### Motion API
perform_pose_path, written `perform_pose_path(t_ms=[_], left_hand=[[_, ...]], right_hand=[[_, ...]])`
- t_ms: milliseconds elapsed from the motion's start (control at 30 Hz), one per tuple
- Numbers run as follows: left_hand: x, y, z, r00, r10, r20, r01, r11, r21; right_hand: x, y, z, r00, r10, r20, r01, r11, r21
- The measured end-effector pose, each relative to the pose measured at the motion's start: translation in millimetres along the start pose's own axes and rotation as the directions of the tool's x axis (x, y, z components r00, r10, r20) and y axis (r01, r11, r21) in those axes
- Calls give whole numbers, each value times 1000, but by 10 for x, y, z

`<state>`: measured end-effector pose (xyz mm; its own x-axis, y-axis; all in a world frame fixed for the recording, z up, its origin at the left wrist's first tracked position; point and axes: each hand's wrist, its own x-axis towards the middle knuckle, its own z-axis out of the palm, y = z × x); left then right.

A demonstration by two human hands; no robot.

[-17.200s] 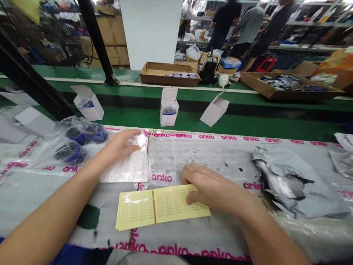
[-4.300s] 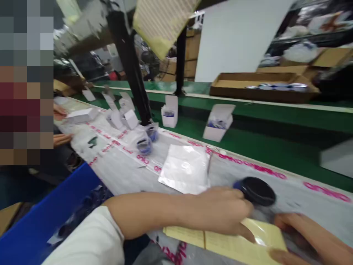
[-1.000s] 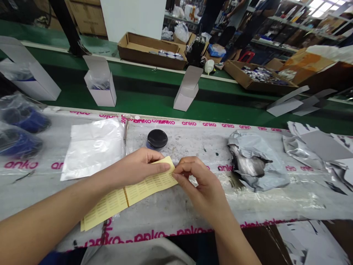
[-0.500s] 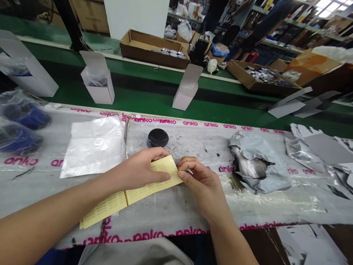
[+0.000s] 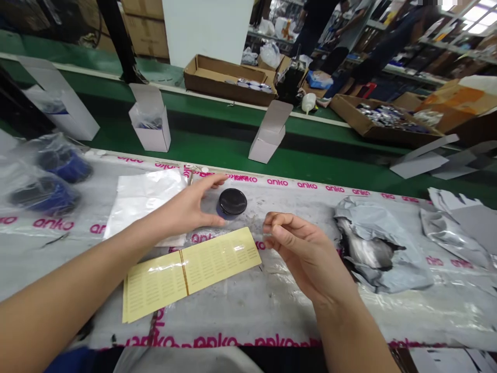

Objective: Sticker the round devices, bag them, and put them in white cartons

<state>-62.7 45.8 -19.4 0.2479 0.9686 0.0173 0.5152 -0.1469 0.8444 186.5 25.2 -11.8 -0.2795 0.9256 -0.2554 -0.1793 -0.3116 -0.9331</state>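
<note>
My left hand (image 5: 194,206) is open, thumb and fingers spread at the left side of a small round jar (image 5: 233,202) with a shiny black lid and a dark blue side. Whether it touches the jar I cannot tell. A yellow sheet of printed stickers (image 5: 221,259), with a brown line across it, lies flat on the table below the jar. To the right of the jar, my right hand (image 5: 297,246) is raised with thumb and fingertips pinched together. Something small and clear may be between them, too faint to name.
A white packet (image 5: 145,194) lies behind my left forearm, with bagged blue items (image 5: 64,163) farther left. A torn grey plastic bag (image 5: 404,259) lies on the right. Open white boxes (image 5: 152,135) stand on the green belt (image 5: 209,142), beneath a cardboard tray (image 5: 217,85).
My left hand has let go of the sticker sheet, which now lies flat, and has opened beside the jar. My right hand has come away from the sheet's right end, still pinched. The view has shifted slightly.
</note>
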Motion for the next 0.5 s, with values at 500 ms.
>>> perform_pose_path(t_ms=[500], left_hand=[[25,-67,288,990,-22,-137,20,1000,-14]], right_hand=[[630,-112,243,991,-115,70,127,974,-189]])
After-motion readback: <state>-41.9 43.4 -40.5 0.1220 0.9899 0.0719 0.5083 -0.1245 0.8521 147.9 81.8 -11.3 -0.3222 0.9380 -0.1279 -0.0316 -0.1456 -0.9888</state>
